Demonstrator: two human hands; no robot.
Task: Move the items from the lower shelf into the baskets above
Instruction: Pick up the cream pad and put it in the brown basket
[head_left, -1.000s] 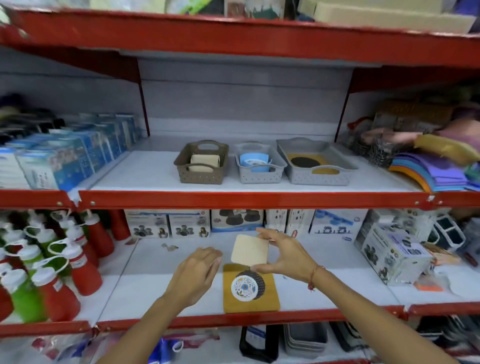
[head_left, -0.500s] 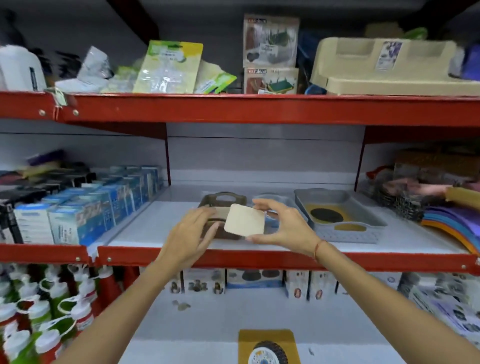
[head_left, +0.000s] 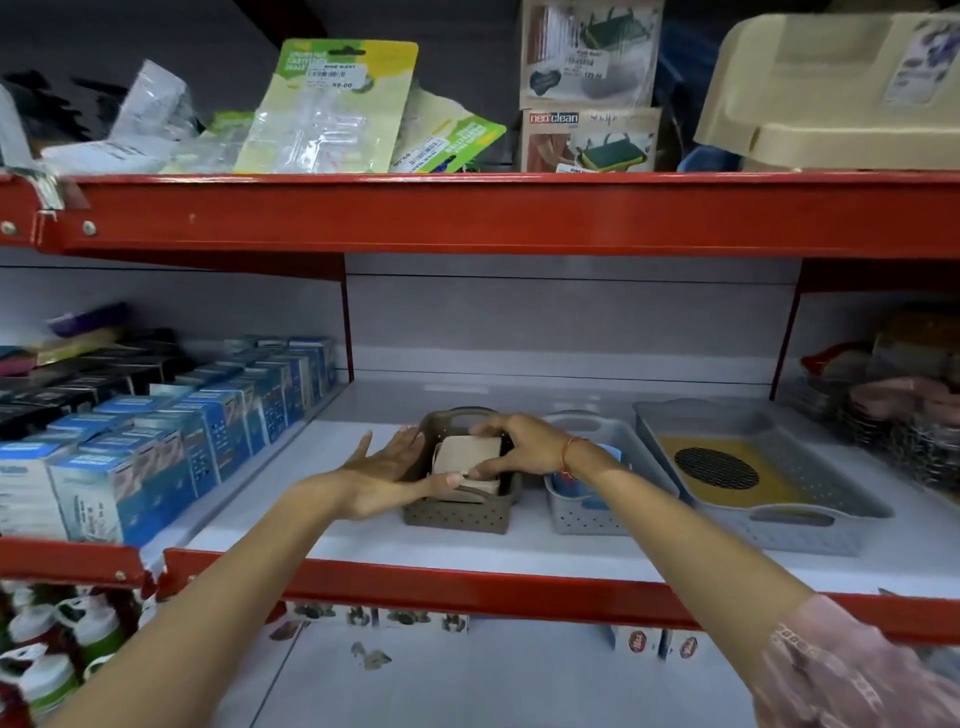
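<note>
over the brown basket (head_left: 457, 512), your right hand (head_left: 524, 447) pinches a beige square pad (head_left: 467, 457) between thumb and fingertips, lowering it onto other beige pads already lying inside. your left hand (head_left: 387, 475) is spread flat and open against the basket's left wall, holding nothing, seemingly steadying it.

the pad sits tilted. let go from here and it may lean on the far wall or slide off the stack instead of lying flat. press too hard with the left palm and the light basket could skid right into the small grey basket (head_left: 592, 512) just beside it.

further right stands a wide grey tray (head_left: 810, 525) with a yellow mat and a dark round disc in it. all three rest on a white shelf (head_left: 363, 545) edged in red. blue boxes (head_left: 156, 462) crowd the left bay, and packets fill the shelf above. the lower shelf shows only in part, so you cannot tell what remains to move.
</note>
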